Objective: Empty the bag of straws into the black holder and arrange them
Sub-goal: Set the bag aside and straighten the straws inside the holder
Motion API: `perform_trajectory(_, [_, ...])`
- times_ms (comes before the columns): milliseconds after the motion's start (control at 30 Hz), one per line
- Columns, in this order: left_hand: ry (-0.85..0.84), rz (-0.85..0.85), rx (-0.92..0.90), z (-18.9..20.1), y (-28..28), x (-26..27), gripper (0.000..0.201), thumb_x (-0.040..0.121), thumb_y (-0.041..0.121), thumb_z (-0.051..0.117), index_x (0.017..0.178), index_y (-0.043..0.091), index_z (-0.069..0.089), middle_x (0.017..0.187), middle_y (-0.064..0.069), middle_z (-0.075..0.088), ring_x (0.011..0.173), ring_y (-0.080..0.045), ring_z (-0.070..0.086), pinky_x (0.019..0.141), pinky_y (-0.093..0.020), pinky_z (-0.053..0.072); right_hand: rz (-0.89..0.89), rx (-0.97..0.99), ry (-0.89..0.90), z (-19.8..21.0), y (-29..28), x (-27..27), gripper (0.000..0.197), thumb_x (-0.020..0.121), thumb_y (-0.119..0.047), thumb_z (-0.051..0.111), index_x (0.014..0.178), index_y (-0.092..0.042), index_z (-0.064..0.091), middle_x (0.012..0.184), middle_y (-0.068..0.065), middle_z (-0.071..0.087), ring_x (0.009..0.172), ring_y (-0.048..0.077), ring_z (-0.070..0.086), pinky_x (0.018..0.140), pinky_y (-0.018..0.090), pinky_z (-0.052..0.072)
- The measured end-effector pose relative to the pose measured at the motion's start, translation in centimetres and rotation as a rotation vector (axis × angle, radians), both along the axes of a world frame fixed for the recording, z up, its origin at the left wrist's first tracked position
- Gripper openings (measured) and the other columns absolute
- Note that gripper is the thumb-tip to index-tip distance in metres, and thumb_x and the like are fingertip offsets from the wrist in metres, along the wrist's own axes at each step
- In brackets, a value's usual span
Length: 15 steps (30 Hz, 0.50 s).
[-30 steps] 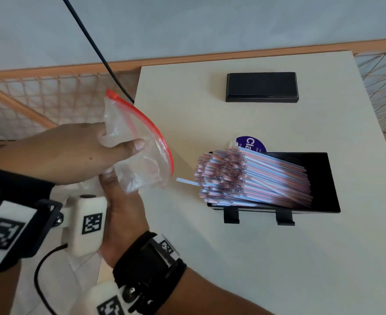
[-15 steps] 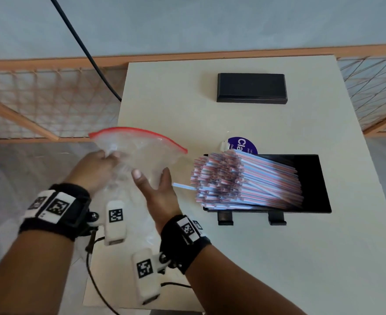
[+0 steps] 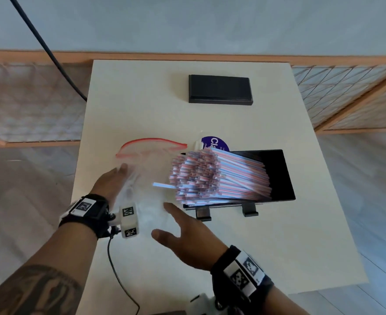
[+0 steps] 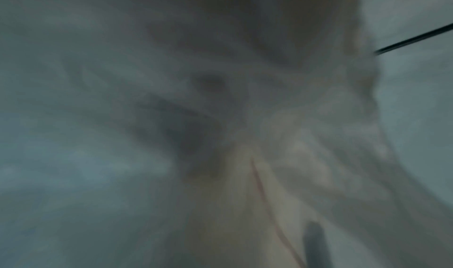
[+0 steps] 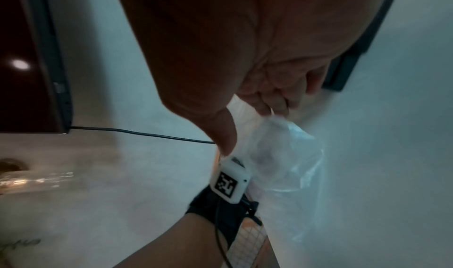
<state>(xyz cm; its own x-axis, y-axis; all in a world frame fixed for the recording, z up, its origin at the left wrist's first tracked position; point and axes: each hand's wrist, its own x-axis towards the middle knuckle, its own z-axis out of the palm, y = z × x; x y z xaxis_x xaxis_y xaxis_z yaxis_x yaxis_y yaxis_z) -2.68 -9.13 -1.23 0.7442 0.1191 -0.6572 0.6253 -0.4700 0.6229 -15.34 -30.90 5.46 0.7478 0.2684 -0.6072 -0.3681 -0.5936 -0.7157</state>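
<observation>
The bag (image 3: 146, 169) lies clear and limp on the table (image 3: 278, 246) at about 9 o'clock from the holder (image 3: 278, 176), its red zip edge arched toward 12. It looks empty. The left hand (image 3: 112, 183) rests against the bag's left side with fingers straight; whether a thumb pinches the plastic underneath I cannot tell, as the left wrist view is only blur. The right hand (image 3: 187, 242) hovers at 6 o'clock of the bag, fingers spread and relaxed, holding nothing; in the right wrist view its fingertips (image 5: 274, 107) sit just at the crumpled plastic.

The straws (image 3: 214, 178) are heaped in the holder, their ends jutting out past its left rim toward 9 o'clock, and one straw (image 3: 162, 185) pokes out farther than the rest. A purple disc (image 3: 214, 143) peeks out behind the heap at 12. A black block (image 3: 220, 88) sits well apart at the table's far end.
</observation>
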Motion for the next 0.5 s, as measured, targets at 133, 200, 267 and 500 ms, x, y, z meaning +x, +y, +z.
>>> perform_trajectory(133, [-0.008,-0.054,0.069,-0.7,-0.6,0.7,0.068,0.105,0.063,0.032,0.132,0.010,0.065,0.137,-0.024,0.064,0.123,-0.041,0.061,0.106,-0.047,0.046,0.035,-0.063,-0.122,2.6,-2.9,-1.6,0.069,0.097,-0.058,0.058,0.157,-0.034,0.034,0.160,-0.012,0.044,0.142,0.009,0.046,0.115,0.023,0.033])
perform_trajectory(200, [-0.006,-0.058,0.118,-0.4,-1.0,1.0,0.070,0.106,0.064,0.032,0.136,0.007,0.061,0.142,-0.025,0.061,0.124,-0.040,0.059,0.105,-0.046,0.044,0.000,-0.036,-0.175,4.0,-4.6,-2.2,0.059,0.095,-0.056,0.062,0.148,-0.033,0.049,0.145,-0.016,0.059,0.131,-0.002,0.053,0.113,0.022,0.040])
perform_trajectory(267, [0.003,-0.057,0.174,0.7,-1.3,1.1,0.081,0.102,0.069,0.037,0.147,0.002,0.052,0.153,-0.025,0.052,0.135,-0.040,0.054,0.113,-0.046,0.041,-0.050,0.053,-0.185,5.6,-6.5,-2.3,0.045,0.094,-0.050,0.068,0.135,-0.032,0.062,0.123,-0.018,0.071,0.114,-0.005,0.064,0.104,0.023,0.049])
perform_trajectory(500, [-0.534,0.206,0.187,7.3,-0.8,-2.5,0.042,0.105,0.051,0.046,0.128,0.023,0.068,0.139,-0.012,0.067,0.130,-0.033,0.062,0.112,-0.048,0.045,-0.107,0.087,-0.433,9.3,-15.4,1.0,0.039,0.070,-0.038,0.092,0.104,-0.031,0.073,0.089,-0.013,0.074,0.082,0.004,0.071,0.078,0.015,0.053])
